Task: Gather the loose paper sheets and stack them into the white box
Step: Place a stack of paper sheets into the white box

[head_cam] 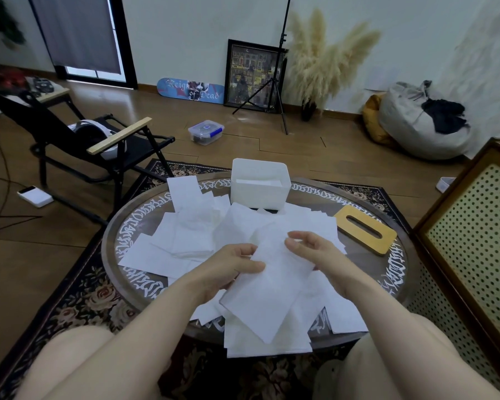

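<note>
1. Two bare knees point(78, 362) are framing the bottom of the view, on either side of the round table point(110, 249).
2. The left hand point(231, 265) is pinching the left edge of a sheet point(269, 295), thumb on top, fingers curled under it.
3. The right hand point(309, 248) is holding the same sheet at its upper right, thumb and fingers loosely bent; how firmly it is gripping is unclear.
4. The sheet is hanging tilted above the table's near edge, over more papers point(191, 238) that are lying scattered and overlapping across the tabletop.
5. A wooden lid point(367, 229) with a slot is lying flat to the right, just beside the papers.
6. The white box point(260, 194) is standing open at the table's far side, with papers touching its base and some white paper inside.
7. A folding chair point(98, 145) is standing on the floor, far left.
</note>
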{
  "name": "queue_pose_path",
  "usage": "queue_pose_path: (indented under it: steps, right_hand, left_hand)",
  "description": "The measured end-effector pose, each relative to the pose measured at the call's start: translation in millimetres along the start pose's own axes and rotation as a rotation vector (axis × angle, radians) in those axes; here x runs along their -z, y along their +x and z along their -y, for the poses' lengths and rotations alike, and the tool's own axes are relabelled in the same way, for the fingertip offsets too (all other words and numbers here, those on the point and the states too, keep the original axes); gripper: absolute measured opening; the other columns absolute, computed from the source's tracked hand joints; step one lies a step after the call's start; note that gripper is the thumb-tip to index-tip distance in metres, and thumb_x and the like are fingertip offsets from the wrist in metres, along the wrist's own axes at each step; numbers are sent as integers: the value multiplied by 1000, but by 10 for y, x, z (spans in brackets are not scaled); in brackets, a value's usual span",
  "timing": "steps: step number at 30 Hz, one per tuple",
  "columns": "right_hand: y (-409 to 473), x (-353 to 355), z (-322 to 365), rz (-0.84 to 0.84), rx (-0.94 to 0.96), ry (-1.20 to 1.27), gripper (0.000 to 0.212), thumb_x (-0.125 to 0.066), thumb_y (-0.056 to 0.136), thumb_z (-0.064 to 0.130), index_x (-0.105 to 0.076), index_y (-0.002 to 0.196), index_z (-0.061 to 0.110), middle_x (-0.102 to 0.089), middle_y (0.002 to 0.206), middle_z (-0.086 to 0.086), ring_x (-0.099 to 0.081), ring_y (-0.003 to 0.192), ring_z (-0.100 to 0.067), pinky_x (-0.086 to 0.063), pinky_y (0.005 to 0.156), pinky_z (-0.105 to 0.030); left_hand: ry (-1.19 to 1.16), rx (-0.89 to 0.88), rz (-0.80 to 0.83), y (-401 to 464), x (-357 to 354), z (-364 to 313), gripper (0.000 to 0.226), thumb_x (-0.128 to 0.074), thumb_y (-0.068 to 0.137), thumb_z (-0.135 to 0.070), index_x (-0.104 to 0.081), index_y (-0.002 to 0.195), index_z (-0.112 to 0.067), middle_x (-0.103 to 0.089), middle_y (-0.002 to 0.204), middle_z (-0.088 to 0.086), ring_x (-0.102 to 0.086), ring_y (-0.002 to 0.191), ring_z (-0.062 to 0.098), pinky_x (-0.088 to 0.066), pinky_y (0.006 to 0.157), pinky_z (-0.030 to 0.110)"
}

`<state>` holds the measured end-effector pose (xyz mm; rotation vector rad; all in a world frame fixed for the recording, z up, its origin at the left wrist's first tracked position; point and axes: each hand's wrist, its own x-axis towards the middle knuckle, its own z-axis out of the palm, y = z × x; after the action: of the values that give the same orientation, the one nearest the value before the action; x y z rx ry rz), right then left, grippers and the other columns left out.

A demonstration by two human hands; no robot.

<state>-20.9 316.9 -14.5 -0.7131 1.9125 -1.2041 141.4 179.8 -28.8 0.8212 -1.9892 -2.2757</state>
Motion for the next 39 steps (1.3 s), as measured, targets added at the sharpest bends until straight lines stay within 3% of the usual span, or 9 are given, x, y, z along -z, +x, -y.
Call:
queue_pose_path:
  steps: [4, 8, 12, 16, 22, 27, 32, 36, 39]
  right_hand:
    - [-63, -7, -25, 218, -45, -64, 29, -77, 78, 27, -71, 103, 17, -74, 98, 1, -70, 88, -11, -50, 71, -19]
    - [-27, -15, -50, -71, 2, 92, 14, -74, 81, 13, -66, 89, 4, -71, 88, -11, -66, 70, -16, -52, 62, -23]
    - [0, -71, -71, -251, 101, 282, 8, -70, 84, 6, -63, 87, 5, -72, 85, -10, -67, 71, -22, -55, 69, -35]
    - [34, -128, -145, -313, 317, -43, 11, -73, 78, 5, -64, 84, 4, -65, 77, -15, -49, 64, -15, -41, 63, -31]
    - [57, -220, -318, -252, 338, -218, 21, -72, 75, 4, -61, 71, 21, -53, 67, -9, -38, 57, -10, -30, 54, -19]
    - [126, -236, -435, -205, 245, -268, 14, -71, 75, 5, -68, 80, 18, -67, 77, -7, -44, 57, -7, -39, 59, -23]
    - [176, -234, -511, -187, 154, -299, 12, -68, 77, 12, -70, 87, 4, -70, 88, -16, -64, 75, -28, -51, 66, -39]
    - [176, -196, -356, -231, 151, -166, 29, -68, 84, 6, -58, 57, 10, -56, 48, 8, -49, 48, -8, -39, 54, -20]
    - [205, -107, -197, -250, 124, -3, 24, -67, 86, 5, -60, 64, 11, -54, 45, 10, -43, 42, -5, -37, 48, -15]
  left_hand:
    - [13, -3, 12, 0, 23, 17, 20, -69, 83, -14, -71, 103, -17, -73, 101, 9, -70, 87, 22, -54, 84, 36]
    - [78, 17, -64, -42, 88, -2, 22, -74, 81, -22, -71, 102, -17, -73, 93, 4, -69, 75, 16, -54, 58, 30]
    - [141, -86, -323, -14, 125, 18, 13, -73, 81, -18, -70, 93, -14, -74, 86, 3, -67, 66, 16, -51, 52, 29]
    - [388, -275, -631, 73, 249, 84, 23, -71, 68, -38, -70, 74, -16, -67, 68, -2, -59, 63, 16, -43, 60, 32]
    - [413, -265, -525, 102, 316, 252, 4, -72, 79, -11, -68, 78, -10, -59, 65, 0, -51, 60, 13, -38, 60, 29]
    - [427, -210, -512, 174, 342, 421, 5, -70, 78, -5, -70, 83, -7, -68, 74, 6, -59, 66, 17, -49, 67, 34]
    - [363, -190, -492, 205, 332, 472, 8, -67, 80, -5, -70, 79, -12, -70, 72, 8, -58, 56, 14, -49, 63, 32]
    - [247, -230, -565, 234, 333, 376, 7, -68, 85, -14, -68, 79, -11, -71, 78, 3, -60, 65, 15, -46, 57, 28]
    - [172, -272, -585, 251, 355, 227, 9, -70, 85, -20, -66, 90, -13, -68, 77, 6, -57, 64, 15, -43, 56, 27]
